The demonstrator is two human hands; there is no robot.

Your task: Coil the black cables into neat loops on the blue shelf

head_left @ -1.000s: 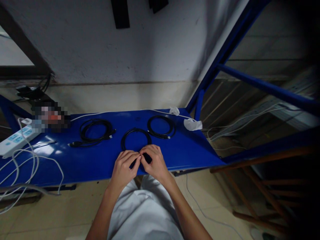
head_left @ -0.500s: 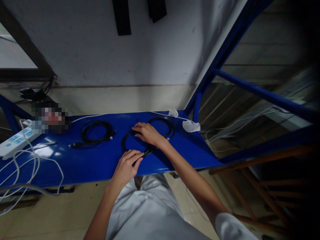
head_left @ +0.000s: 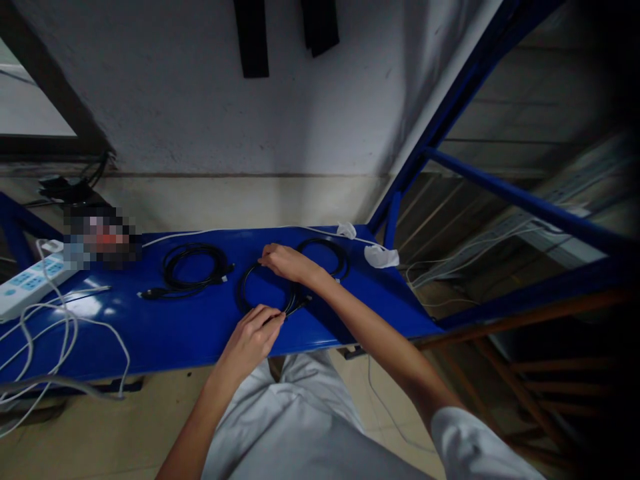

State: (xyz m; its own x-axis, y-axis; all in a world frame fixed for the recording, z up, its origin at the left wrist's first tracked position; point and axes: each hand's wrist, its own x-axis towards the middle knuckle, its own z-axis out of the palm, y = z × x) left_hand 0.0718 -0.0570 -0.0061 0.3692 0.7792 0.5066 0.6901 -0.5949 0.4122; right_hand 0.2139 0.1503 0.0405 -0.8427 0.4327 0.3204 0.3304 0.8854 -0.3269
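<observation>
A coiled black cable (head_left: 241,288) lies on the blue table (head_left: 175,333) between my hands. My left hand (head_left: 256,328) pinches the coil at its near side, close to the table's front edge. At the coil's far side, my right hand (head_left: 281,260) has its fingers closed on the black cable. A connector end (head_left: 307,299) sticks out to the right of the coil. Another coiled black cable (head_left: 193,267) rests to the left, and a third black coil (head_left: 345,257) sits behind my right forearm, partly hidden by it.
At the left are a white power strip (head_left: 33,283) and tangled white cords (head_left: 65,327). Crumpled white pieces (head_left: 381,256) lie at the right end. Blue frame bars (head_left: 500,183) rise on the right, above a wooden chair (head_left: 555,367).
My right hand has moved slightly left, and its fingers have closed on the far side of the coil. The coil is rounder, and its connector end shows now.
</observation>
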